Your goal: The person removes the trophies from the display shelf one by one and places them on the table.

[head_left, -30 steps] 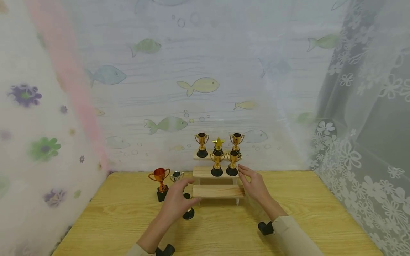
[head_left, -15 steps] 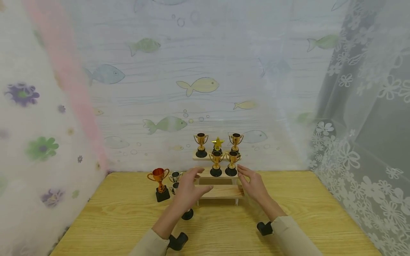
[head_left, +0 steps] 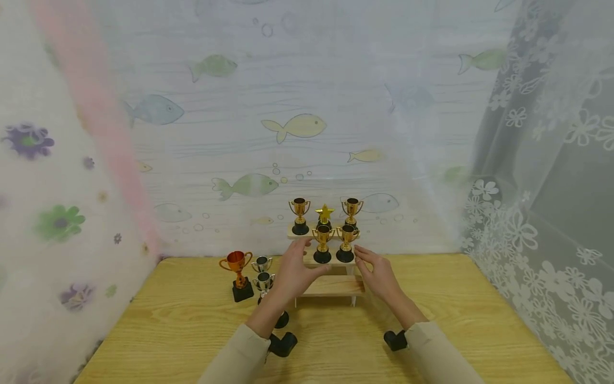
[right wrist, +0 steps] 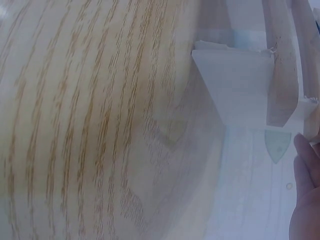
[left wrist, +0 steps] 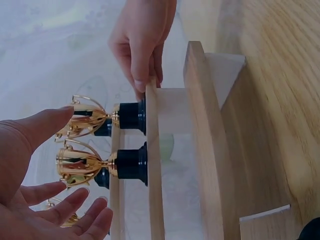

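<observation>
A three-tier wooden stand [head_left: 331, 286] faces me. Two gold trophy cups [head_left: 322, 240] stand on its middle shelf; on the top shelf a star trophy [head_left: 324, 213] sits between two more gold cups [head_left: 299, 208]. My left hand [head_left: 293, 272] reaches over the stand's left side, thumb and fingers spread. In the left wrist view its thumb and fingertips come close to the cup [left wrist: 77, 162] on the middle shelf. At that shelf's right end, my right hand [head_left: 380, 273] pinches the edge between thumb and fingers; the right wrist view shows its fingertips [right wrist: 305, 150] at the shelf end.
Left of the stand, an orange-bronze cup [head_left: 236, 261] and two silver cups [head_left: 263, 282] stand on the wood-grain table [head_left: 182, 320]. Another trophy's black base [head_left: 282, 320] shows beside my left forearm. A fish-patterned cloth [head_left: 302, 69] hangs behind.
My left hand has moved right and away from me, from beside the table trophies to the stand's left side. My right hand has stayed at the shelf end.
</observation>
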Demonstrator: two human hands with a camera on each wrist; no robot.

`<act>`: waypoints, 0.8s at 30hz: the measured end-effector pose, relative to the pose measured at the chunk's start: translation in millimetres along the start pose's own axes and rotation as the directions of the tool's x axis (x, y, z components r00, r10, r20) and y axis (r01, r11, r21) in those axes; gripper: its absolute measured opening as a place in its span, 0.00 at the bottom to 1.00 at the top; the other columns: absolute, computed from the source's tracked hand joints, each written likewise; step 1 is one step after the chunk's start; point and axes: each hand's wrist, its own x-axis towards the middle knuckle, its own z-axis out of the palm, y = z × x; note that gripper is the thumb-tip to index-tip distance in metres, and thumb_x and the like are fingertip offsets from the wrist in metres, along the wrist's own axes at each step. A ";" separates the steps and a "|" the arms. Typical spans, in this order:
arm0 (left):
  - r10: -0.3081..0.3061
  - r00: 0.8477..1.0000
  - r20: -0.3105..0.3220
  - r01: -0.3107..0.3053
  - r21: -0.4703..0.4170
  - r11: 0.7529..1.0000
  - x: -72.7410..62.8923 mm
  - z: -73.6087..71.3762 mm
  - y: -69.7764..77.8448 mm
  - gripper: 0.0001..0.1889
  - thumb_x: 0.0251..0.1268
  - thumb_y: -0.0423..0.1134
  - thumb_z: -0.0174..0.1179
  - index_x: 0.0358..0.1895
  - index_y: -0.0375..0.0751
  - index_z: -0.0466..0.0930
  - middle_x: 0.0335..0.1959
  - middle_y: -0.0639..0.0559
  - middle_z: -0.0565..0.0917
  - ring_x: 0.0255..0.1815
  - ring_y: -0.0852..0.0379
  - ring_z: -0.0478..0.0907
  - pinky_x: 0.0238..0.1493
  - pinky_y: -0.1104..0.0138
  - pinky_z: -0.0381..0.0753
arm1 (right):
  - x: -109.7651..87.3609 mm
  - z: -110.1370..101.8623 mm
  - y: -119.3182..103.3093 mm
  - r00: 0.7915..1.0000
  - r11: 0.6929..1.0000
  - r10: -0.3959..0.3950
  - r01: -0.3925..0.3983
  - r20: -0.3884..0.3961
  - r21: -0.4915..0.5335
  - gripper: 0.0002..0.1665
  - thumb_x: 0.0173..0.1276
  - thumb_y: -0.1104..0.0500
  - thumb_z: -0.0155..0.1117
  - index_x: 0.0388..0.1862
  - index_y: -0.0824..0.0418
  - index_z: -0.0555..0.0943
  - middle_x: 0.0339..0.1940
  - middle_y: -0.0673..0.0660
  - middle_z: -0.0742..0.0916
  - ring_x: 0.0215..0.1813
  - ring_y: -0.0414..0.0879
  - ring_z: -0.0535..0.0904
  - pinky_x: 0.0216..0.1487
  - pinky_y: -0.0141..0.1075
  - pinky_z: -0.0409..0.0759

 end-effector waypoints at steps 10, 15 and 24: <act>-0.043 0.999 0.012 0.044 -0.033 0.999 13.4 11.3 -8.7 0.43 0.60 0.47 0.75 0.75 0.37 0.65 0.68 0.37 0.73 0.66 0.36 0.72 0.60 0.43 0.76 | 0.2 0.7 1.9 1.000 1.000 -0.019 0.019 -0.006 0.006 0.21 0.80 0.61 0.57 0.66 0.71 0.78 0.70 0.63 0.79 0.70 0.64 0.75 0.67 0.60 0.72; -0.070 0.997 0.013 0.070 -0.024 0.997 17.5 15.4 -13.7 0.42 0.60 0.46 0.75 0.75 0.36 0.65 0.66 0.36 0.73 0.66 0.36 0.72 0.61 0.43 0.75 | 0.4 0.1 0.9 1.000 1.000 -0.021 0.021 -0.012 0.004 0.21 0.80 0.61 0.58 0.66 0.70 0.79 0.69 0.63 0.80 0.69 0.64 0.75 0.67 0.60 0.72; -0.079 0.996 0.034 0.080 -0.030 0.996 25.8 21.7 -19.5 0.40 0.60 0.44 0.75 0.73 0.34 0.67 0.64 0.34 0.75 0.62 0.36 0.75 0.59 0.45 0.77 | -0.3 -0.5 0.5 1.000 1.000 -0.021 0.021 -0.008 0.005 0.21 0.80 0.61 0.58 0.66 0.70 0.79 0.69 0.65 0.80 0.68 0.64 0.76 0.66 0.60 0.73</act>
